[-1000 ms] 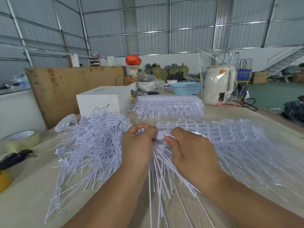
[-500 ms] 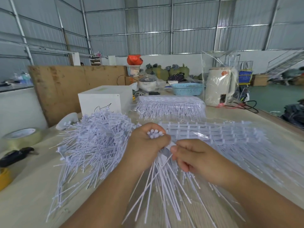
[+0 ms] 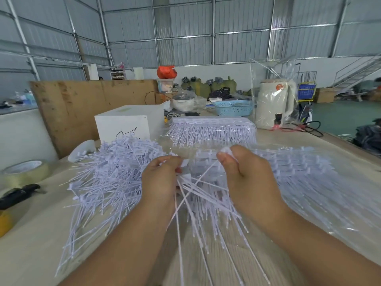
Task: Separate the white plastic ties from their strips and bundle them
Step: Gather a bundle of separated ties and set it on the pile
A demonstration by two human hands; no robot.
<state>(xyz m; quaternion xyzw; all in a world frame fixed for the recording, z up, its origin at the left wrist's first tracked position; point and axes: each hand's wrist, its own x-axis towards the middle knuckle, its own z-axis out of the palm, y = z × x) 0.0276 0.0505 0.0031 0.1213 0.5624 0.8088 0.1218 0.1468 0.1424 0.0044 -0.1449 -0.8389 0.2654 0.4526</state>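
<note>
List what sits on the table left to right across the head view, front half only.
Tape roll → loose pile of separated ties → left hand → right hand → ties still on strips.

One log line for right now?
left hand: grips ties | right hand: pinches strip | loose pile: left | phase: separating

We find the table bare at near left; a heap of loose ties blocks the left, uncut strips the right, a white box and bagged ties the rear. A tape roll sits at the left edge.
</note>
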